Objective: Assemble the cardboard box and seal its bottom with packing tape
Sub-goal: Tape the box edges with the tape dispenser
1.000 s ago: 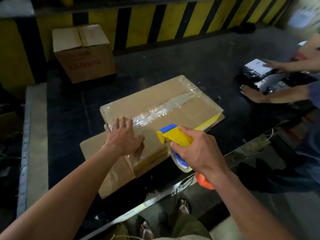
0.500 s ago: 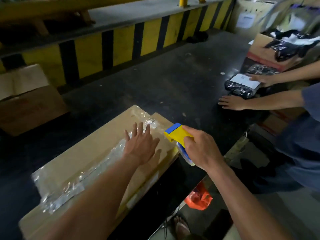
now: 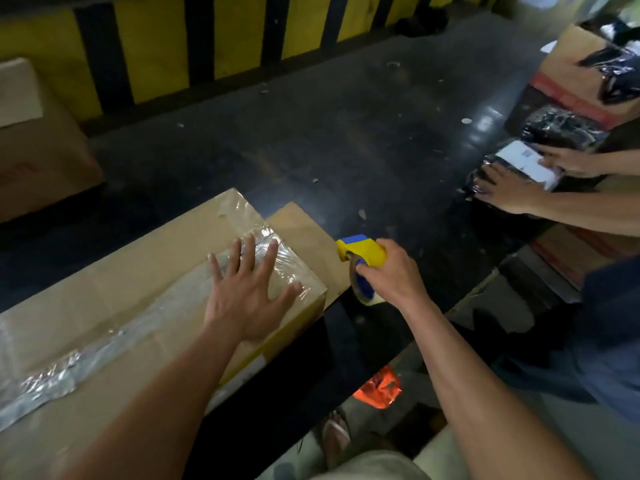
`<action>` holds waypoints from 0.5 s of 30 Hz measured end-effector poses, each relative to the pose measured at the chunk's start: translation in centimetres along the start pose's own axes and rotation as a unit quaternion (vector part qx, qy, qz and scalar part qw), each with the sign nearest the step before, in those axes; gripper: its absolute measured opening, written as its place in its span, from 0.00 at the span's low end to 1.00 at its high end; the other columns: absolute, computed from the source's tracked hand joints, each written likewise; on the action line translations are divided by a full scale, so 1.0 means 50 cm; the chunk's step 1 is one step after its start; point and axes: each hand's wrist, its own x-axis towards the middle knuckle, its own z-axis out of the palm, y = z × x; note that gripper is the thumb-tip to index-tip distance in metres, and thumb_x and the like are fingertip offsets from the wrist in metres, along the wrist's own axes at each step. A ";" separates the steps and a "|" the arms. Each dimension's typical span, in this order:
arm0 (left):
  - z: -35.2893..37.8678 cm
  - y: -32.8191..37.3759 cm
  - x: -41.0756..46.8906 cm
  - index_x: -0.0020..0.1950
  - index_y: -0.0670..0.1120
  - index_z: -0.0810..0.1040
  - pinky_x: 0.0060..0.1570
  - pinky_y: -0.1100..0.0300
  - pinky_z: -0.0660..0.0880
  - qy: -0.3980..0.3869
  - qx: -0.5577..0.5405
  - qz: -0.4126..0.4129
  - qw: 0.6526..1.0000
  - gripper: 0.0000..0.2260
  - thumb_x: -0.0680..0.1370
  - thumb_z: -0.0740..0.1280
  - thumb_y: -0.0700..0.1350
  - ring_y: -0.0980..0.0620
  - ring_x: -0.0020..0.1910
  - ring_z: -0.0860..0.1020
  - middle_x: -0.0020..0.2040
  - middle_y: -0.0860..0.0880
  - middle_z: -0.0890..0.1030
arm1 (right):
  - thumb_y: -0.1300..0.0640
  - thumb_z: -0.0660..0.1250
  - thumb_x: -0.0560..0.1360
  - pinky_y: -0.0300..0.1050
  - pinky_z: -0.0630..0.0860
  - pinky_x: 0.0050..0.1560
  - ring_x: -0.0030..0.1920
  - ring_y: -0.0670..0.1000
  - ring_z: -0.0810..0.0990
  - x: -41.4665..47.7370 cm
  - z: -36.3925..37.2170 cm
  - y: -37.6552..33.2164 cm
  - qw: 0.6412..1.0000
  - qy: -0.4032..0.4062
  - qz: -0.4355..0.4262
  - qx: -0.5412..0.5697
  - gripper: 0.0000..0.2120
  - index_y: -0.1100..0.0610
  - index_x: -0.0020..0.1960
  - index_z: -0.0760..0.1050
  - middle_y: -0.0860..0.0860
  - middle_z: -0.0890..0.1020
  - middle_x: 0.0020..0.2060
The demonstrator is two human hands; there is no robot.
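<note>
- Head view: the left hand [image 3: 247, 296] lies flat on the cardboard box [image 3: 114, 271]. Its fingers [image 3: 266, 261] are straight and splayed, gripping nothing, probably to pin the closed flaps and press the tape end down.
- Under those fingertips, and running back beneath the palm past the wrist, a wrinkled strip of clear packing tape [image 3: 104, 344] covers the centre seam.
- The right hand [image 3: 394, 275] is clenched round the yellow-and-blue tape dispenser [image 3: 362, 252]. It is held just beyond the left thumb, off the box's end, above a flat piece of cardboard [image 3: 301, 230] on the dark table [image 3: 346, 133].
- That position suggests the strip is being carried over the edge or torn off. Whether tape still joins dispenser and box cannot be told.
- Well beyond the right knuckles, another person's hands [image 3: 512, 188] rest on a black parcel [image 3: 561, 129].
</note>
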 end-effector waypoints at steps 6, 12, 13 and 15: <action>-0.003 -0.065 -0.034 0.82 0.59 0.38 0.76 0.33 0.38 -0.005 0.010 0.000 1.000 0.39 0.76 0.40 0.76 0.46 0.81 0.35 0.83 0.49 0.36 | 0.51 0.72 0.71 0.51 0.77 0.56 0.53 0.53 0.79 0.026 0.057 0.054 0.997 -0.030 0.047 0.049 0.19 0.52 0.60 0.75 0.49 0.80 0.50; -0.008 -0.108 -0.072 0.82 0.60 0.38 0.77 0.34 0.38 -0.013 0.010 0.002 1.000 0.38 0.76 0.42 0.76 0.47 0.81 0.34 0.83 0.49 0.36 | 0.56 0.72 0.72 0.55 0.79 0.53 0.47 0.56 0.82 0.045 0.092 0.092 0.993 -0.020 0.053 0.105 0.08 0.59 0.48 0.82 0.55 0.84 0.43; -0.009 -0.113 -0.076 0.82 0.60 0.39 0.77 0.34 0.38 -0.013 0.008 0.004 1.000 0.39 0.76 0.42 0.76 0.47 0.81 0.35 0.83 0.48 0.36 | 0.56 0.72 0.72 0.55 0.78 0.53 0.48 0.56 0.82 0.047 0.095 0.096 0.993 -0.024 0.054 0.106 0.07 0.58 0.48 0.83 0.55 0.85 0.44; -0.009 -0.120 -0.082 0.82 0.59 0.40 0.77 0.35 0.38 -0.012 0.001 0.008 1.000 0.38 0.77 0.44 0.75 0.47 0.81 0.36 0.83 0.48 0.37 | 0.54 0.71 0.74 0.54 0.78 0.54 0.50 0.56 0.82 0.051 0.101 0.105 0.993 -0.031 0.054 0.103 0.08 0.55 0.51 0.83 0.54 0.85 0.47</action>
